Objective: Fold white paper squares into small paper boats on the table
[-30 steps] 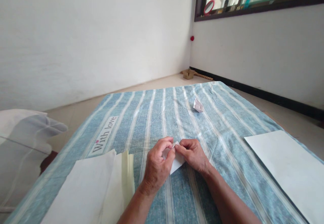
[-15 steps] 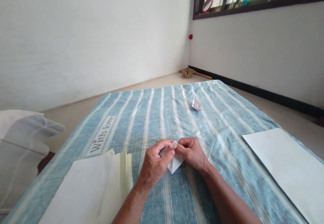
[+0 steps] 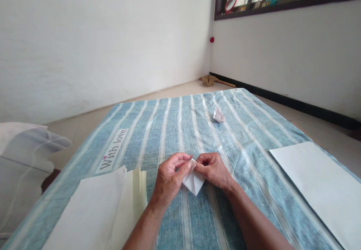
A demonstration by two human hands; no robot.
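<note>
A small piece of folded white paper is held between my two hands, low in the middle of the view, its pointed corner toward me. My left hand pinches its left side near the top between thumb and fingers. On the other side, my right hand grips the upper right edge with curled fingers. The fingertips of both hands nearly meet at the top fold and hide part of it. Farther off on the striped blue tablecloth sits a small folded paper boat.
White sheets lie at the left front, with yellowish paper beside them. Another white sheet lies at the right edge. Beyond the table, a small cardboard box stands on the floor by the wall corner.
My left fingers have shifted slightly left and loosened at the top fold. The folded paper has turned a little, its lower point moving right, and more of its front face shows.
</note>
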